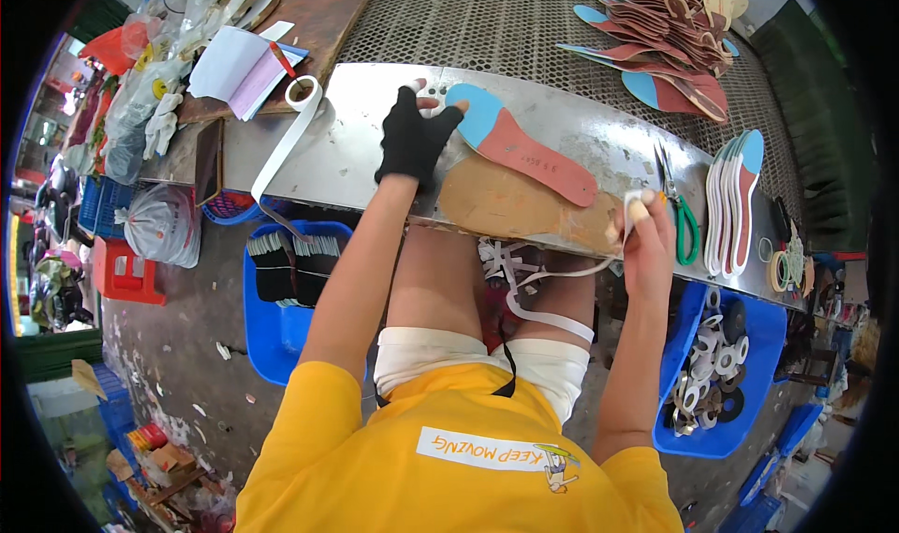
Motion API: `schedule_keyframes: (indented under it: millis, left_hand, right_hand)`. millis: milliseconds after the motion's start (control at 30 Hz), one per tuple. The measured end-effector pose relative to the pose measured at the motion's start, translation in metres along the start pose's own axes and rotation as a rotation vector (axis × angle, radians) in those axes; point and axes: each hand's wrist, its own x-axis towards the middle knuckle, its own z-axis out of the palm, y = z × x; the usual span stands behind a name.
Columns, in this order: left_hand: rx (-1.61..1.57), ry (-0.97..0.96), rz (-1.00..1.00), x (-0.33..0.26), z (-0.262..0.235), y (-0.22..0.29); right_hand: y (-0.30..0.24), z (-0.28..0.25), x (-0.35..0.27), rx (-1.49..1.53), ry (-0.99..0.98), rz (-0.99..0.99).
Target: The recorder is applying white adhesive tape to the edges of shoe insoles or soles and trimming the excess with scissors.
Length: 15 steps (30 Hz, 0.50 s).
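My left hand (412, 140), in a black fingerless glove, is over the metal bench top with thumb and fingers apart. Its thumb tip meets the blue toe of an insole (538, 154), whose rest is reddish-brown; I cannot tell whether it presses on it. The insole lies slanted, partly over a brown board (496, 200) at the bench's front edge. At the board's right end my right hand (648, 238) is closed on a narrow white strip (562, 274). A length of that strip appears to trail below the bench edge into my lap.
Green-handled scissors (687, 229) and stacked insoles (733, 205) lie to the right. A white tape roll (302, 93) stands left. More insoles (655, 37) are heaped on the mesh belt (449, 27). Blue bins (272, 336) stand below on both sides.
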Motion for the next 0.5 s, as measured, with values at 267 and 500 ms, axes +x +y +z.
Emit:
schedule_keyframes:
  millis: [267,500]
  left_hand:
    - [-0.196,-0.518,0.274,-0.030,-0.026,0.040]
    - [0.242,-0.325,0.599,-0.061,-0.027,0.037]
  right_hand:
    - [-0.025,0.027,0.019,-1.112,-0.262,-0.106]
    - [-0.013,0.027,-0.011,-0.884,-0.107,-0.296]
